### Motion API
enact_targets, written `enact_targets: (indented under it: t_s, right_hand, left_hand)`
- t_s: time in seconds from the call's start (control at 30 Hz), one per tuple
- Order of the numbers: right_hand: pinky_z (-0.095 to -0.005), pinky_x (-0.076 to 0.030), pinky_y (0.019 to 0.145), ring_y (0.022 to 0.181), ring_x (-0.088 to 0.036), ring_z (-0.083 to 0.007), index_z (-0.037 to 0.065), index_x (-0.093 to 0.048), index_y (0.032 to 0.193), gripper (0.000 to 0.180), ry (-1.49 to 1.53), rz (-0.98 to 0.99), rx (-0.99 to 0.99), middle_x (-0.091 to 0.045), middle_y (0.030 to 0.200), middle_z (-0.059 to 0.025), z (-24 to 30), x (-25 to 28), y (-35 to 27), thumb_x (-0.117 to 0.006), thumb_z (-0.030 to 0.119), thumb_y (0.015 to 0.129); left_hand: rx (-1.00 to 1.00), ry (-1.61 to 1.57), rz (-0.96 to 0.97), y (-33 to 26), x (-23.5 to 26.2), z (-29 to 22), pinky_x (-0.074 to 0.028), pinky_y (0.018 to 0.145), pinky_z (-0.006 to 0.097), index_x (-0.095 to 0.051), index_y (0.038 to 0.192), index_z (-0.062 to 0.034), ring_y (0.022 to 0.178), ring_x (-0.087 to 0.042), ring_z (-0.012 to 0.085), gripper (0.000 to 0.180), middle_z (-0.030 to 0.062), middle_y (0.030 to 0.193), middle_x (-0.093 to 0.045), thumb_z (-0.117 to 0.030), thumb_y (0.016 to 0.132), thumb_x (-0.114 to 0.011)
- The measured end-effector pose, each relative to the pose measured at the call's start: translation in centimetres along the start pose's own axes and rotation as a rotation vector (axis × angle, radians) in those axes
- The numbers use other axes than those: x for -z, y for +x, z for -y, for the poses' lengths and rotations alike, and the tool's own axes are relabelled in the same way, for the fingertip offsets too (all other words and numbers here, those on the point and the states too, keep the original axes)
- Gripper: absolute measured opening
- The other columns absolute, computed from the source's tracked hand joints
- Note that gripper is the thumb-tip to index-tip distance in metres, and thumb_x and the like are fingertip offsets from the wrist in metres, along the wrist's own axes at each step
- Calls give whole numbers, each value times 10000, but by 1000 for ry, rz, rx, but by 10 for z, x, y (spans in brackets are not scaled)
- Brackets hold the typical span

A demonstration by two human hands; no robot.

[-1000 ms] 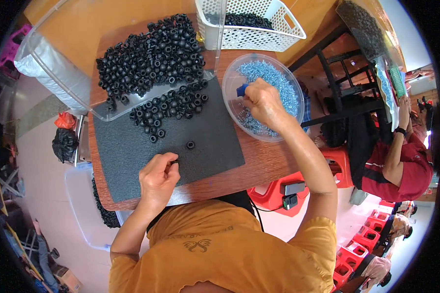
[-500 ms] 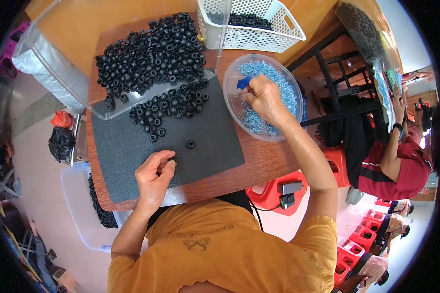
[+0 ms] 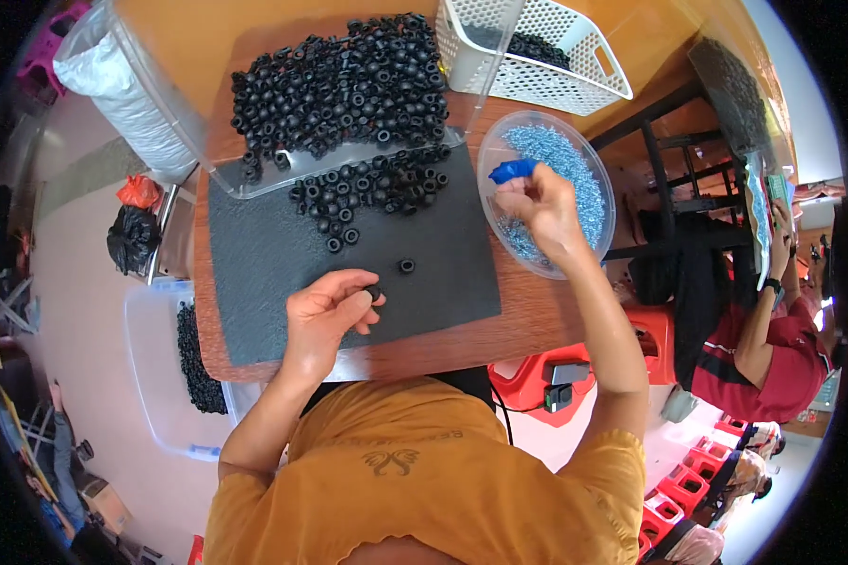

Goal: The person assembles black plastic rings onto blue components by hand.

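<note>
My left hand (image 3: 328, 318) is closed above the dark mat (image 3: 443, 292), pinching a small black ring-shaped cap (image 3: 375, 292) between thumb and fingertips. One loose black cap lies on the mat just beyond those fingertips. My right hand (image 3: 545, 209) is over a round clear tub (image 3: 488, 155) that holds many tiny light-blue pieces (image 3: 584, 188). A blue cover (image 3: 513, 170) wraps one of its fingertips. Thumb and fingers are drawn together there; whatever lies between them is too small to make out. Beyond my left hand, a loose group of black caps (image 3: 358, 193) sits on the mat.
A clear bin (image 3: 254, 188) lies open toward me, with a large heap of black caps. Behind the tub stands a white perforated basket (image 3: 537, 80). Left below the table is another clear box (image 3: 151, 377). A person in a red shirt (image 3: 763, 367) sits at right.
The whole view has shifted, so the table appears farther right and higher. My left hand has turned, showing the black cap at its fingertips. My right hand stays over the tub, its blue-covered finger more extended.
</note>
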State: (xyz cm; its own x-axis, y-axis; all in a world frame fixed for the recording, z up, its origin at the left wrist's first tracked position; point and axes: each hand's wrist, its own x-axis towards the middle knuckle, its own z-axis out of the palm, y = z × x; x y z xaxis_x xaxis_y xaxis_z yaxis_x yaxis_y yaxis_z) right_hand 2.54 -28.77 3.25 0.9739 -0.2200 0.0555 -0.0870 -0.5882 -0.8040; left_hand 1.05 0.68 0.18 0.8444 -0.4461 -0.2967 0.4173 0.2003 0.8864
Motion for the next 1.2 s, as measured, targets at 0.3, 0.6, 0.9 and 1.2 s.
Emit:
enact_targets:
  t_s: [0.3, 0.6, 0.9, 1.2]
  right_hand:
    - [-217, -448, 653, 781, -582, -113, -3, -592, 1026, 271, 788, 209, -198, -634, 875, -64, 60, -43, -41, -648, -27, 762]
    - [-251, -489, 733, 809, -589, -135, -4, -638, 963, 207, 956, 128, -76, -625, 887, -66, 76, -90, -70, -623, -76, 770]
    - [-267, -515, 712, 831, -600, -159, -8, -612, 1006, 216, 1081, -31, -56, -627, 962, -91, 72, -111, -86, -617, -57, 796]
    - [-271, -495, 789, 856, -609, -137, 4, -610, 1039, 245, 1072, -172, -9, -647, 938, -71, 79, -116, -88, -613, -71, 807]
  left_hand:
    - [0, -247, 39, 4, -18, -4, -490, 557, 247, -573, 1066, 46, 661, -607, 141, 226, 146, 882, -651, -70, 872, -575]
    - [91, -474, 71, -3, -11, -8, -493, 617, 267, -565, 1086, 34, 710, -614, 156, 218, 134, 892, -649, -70, 895, -546]
    - [-23, -216, -30, -10, -15, -1, -493, 634, 262, -551, 1131, 29, 744, -608, 145, 272, 105, 934, -633, -64, 878, -578]
    - [-483, 432, -130, -17, -16, 4, -489, 662, 234, -459, 1228, 5, 731, -593, 113, 472, 70, 898, -628, 6, 794, -646]
